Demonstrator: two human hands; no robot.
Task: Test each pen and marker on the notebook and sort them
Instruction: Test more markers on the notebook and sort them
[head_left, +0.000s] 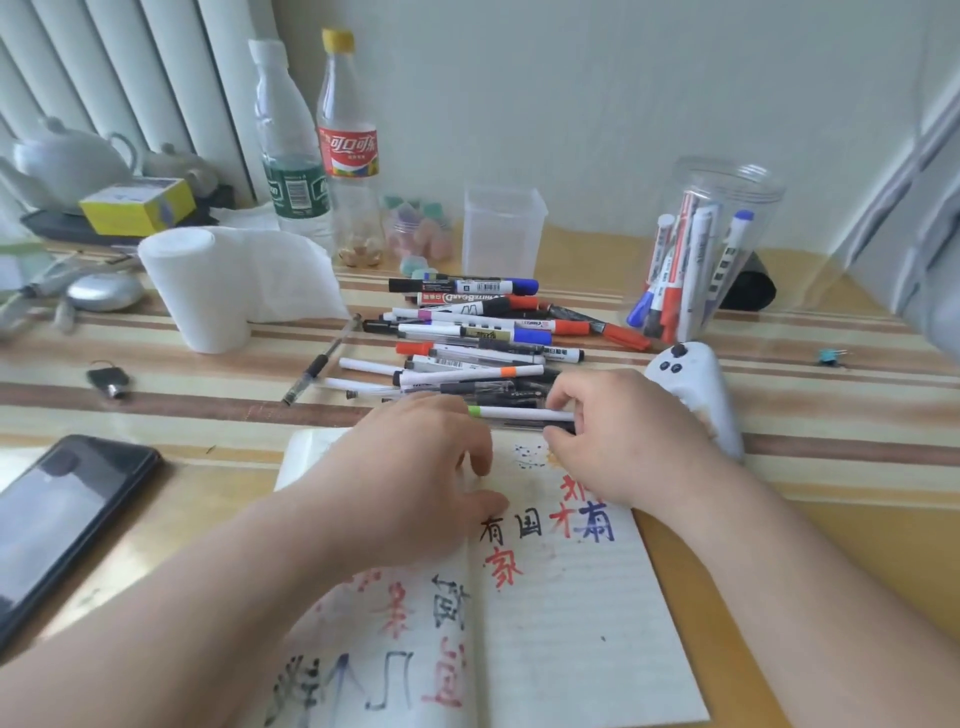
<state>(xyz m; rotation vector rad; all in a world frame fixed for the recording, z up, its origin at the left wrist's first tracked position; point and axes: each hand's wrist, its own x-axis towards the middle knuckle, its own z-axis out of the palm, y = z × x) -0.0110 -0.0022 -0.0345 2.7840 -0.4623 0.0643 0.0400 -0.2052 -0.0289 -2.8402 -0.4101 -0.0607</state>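
An open notebook (566, 597) lies in front of me, its pages covered with red, blue and black test marks. My left hand (415, 467) presses down on its upper left page. Just past the notebook's top edge, my right hand (623, 431) pinches a white pen with a green band (519, 413) lying on a dark clear pen. Behind them spreads a pile of pens and markers (483, 332). A clear round jar (701, 249) at the back right holds several whiteboard markers. An empty clear square container (501, 228) stands behind the pile.
A white remote-like device (696, 384) lies right of my right hand. A phone (62, 514) rests at the left, a paper towel roll (202, 291) and two bottles (322, 150) behind. A loose black pen (317, 364) and a key fob (106, 379) lie left of the pile.
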